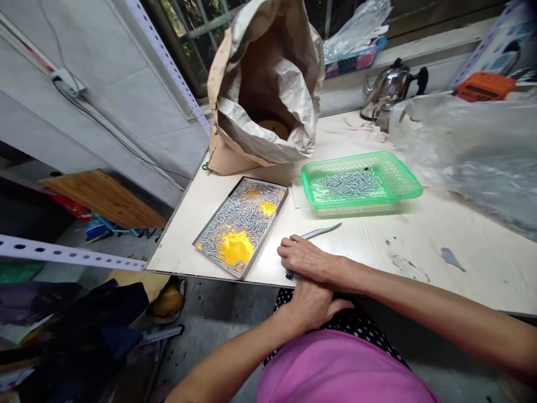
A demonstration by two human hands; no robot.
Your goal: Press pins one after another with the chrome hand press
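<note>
My right hand (305, 259) rests on the near edge of the white table (419, 246), its fingers curled together over a small dark thing (289, 275) that I cannot make out. A thin metal blade (322, 230) lies on the table just behind that hand. My left hand (314, 305) sits below the table edge, under the right wrist; its thumb shows but its fingers are hidden. To the left, a flat metal tray (282, 208) holds several small silver pins over a yellow sheet (235, 248). A green plastic basket (409, 184) farther back holds more pins.
A big crumpled paper sack (268, 84) stands open at the back of the table. At the right lie a clear plastic bag (474, 145) and a steel kettle (388, 87). A perforated metal rail (67, 254) juts in at the left, above clutter on the floor.
</note>
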